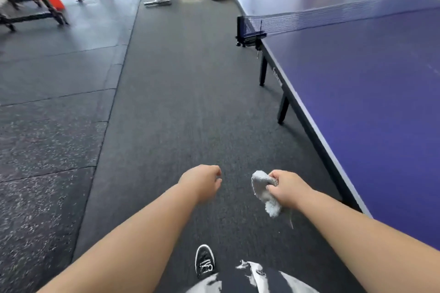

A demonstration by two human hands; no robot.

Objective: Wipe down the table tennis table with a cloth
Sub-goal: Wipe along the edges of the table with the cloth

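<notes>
Left hand [202,183] is hanging with loosely curled fingers, nothing in it that I can see. Cloth [263,191] is bunched up in the right hand [289,188], fingers and thumb curled round it, out over the floor [181,107] and clear of the table [357,107], which runs along the right side.

The step right now looks like getting into a spot to wipe. My take: shake the cloth out flat first (a wad only cleans a stripe), press it down with a spread palm, then go in long overlapping passes from the edge toward the net [333,15].

Hard to tell: the left fingertips are turned away, the table's right part is cut off, and blur hides how dirty the top is.
</notes>
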